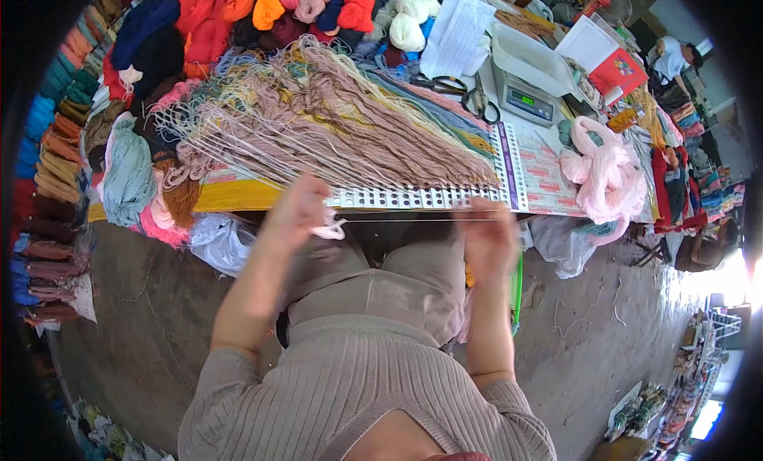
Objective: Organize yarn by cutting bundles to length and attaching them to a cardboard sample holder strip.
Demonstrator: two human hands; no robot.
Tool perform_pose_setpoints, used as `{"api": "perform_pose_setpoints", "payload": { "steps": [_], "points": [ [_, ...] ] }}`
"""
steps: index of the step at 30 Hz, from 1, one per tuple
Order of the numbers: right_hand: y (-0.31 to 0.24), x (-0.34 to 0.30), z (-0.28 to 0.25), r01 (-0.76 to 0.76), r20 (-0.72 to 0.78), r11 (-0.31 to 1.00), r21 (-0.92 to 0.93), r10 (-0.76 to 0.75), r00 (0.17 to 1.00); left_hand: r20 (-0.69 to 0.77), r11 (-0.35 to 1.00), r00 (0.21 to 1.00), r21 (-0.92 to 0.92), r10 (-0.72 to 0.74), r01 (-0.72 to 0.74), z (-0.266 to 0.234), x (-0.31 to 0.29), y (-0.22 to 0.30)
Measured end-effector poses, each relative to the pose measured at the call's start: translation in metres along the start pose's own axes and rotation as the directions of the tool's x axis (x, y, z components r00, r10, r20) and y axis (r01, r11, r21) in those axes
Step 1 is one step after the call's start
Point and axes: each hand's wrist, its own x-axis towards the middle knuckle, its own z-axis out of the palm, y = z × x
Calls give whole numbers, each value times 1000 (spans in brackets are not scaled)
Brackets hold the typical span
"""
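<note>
My left hand (300,211) is closed on a strand of pale pink yarn (397,220), with a small loose bunch hanging beside its fingers. The strand runs taut over my lap to my right hand (489,232), which grips its other end; this hand is slightly blurred. Just beyond both hands, at the table's front edge, lies a white strip with rows of holes (373,199). From the strip a wide spread of yarn strands (318,127) in dusty pink, brown, yellow and blue fans across the table.
Balls and skeins of yarn (207,32) crowd the back left. Black-handled scissors (479,103) and a digital scale (524,95) with a white tray sit at the back right. A pale pink skein (602,171) lies at the right. Plastic bags (222,245) hang below the table edge.
</note>
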Motion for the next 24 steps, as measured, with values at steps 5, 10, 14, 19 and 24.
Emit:
{"api": "perform_pose_setpoints", "payload": {
  "steps": [5, 10, 14, 19, 24],
  "points": [
    [-186, -23, -129, 430, -406, 864, -263, -503, 763, -331, 813, 865, -330, 376, -480, -124, -57, 98],
    [-221, -50, -124, 319, -253, 431, -844, -845, 471, 91, 796, 831, -361, 549, -486, -45, -63, 104],
    [-99, 17, -95, 25, 0, 71, -997, -333, 943, 370, 981, 912, -141, 179, -136, 18, 5, 21],
    [-3, 52, -86, -115, -46, 390, -913, 182, 982, 290, 950, 909, 174, -300, 259, 101, 53, -44],
    [12, 74, -104, -55, -48, 37, -998, 173, 984, 165, 885, 874, 173, -458, 432, 124, 76, -66]
  ]
}}
